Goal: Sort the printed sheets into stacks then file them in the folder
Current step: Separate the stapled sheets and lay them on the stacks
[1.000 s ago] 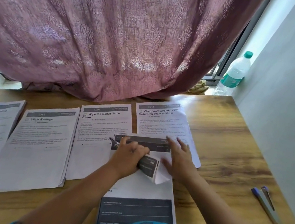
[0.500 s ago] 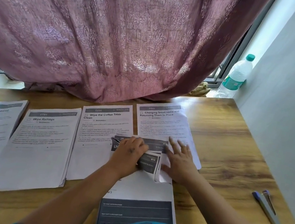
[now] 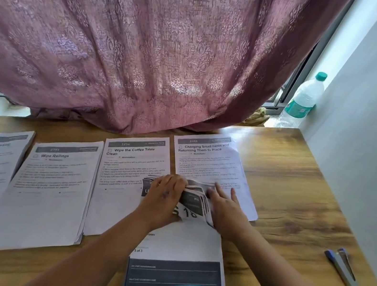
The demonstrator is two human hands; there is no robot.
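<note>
Sheets curl between my hands: left hand pinches their near-left edge, right hand presses flat, fingers straight.

Two bare forearms reach forward side by side. The left hand is palm-down with fingers curled; the right hand lies flatter, fingers extended forward.

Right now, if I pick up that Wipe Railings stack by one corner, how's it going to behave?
The Wipe Railings stack is probably floppy: it looks like thin loose printed sheets, so a corner lift would likely make it droop. Its near edges are already fanned unevenly, so sheets may slide apart. It lies flat on the smooth wooden table, so a push should slide it easily, perhaps skewing the top sheets.
</note>
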